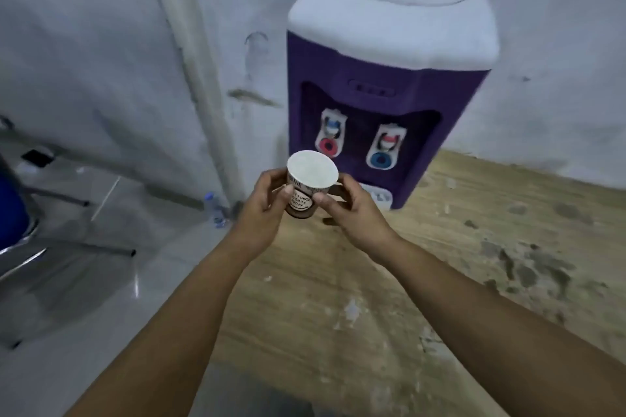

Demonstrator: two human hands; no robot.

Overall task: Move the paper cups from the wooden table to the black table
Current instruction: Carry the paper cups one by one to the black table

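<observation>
The cup looks like matt paper, white inside, with a printed brown wall. The table is pale wood, rough-looking, its grain showing, with dull grey stains and pale scuffs. The dispenser appears to be smooth plastic: a matt white top over a purple front with a faint sheen. The wall is matt, uneven whitish plaster. The floor is glossy grey and throws reflections. A small bottle there is clear plastic. Chair legs look like shiny metal.
</observation>
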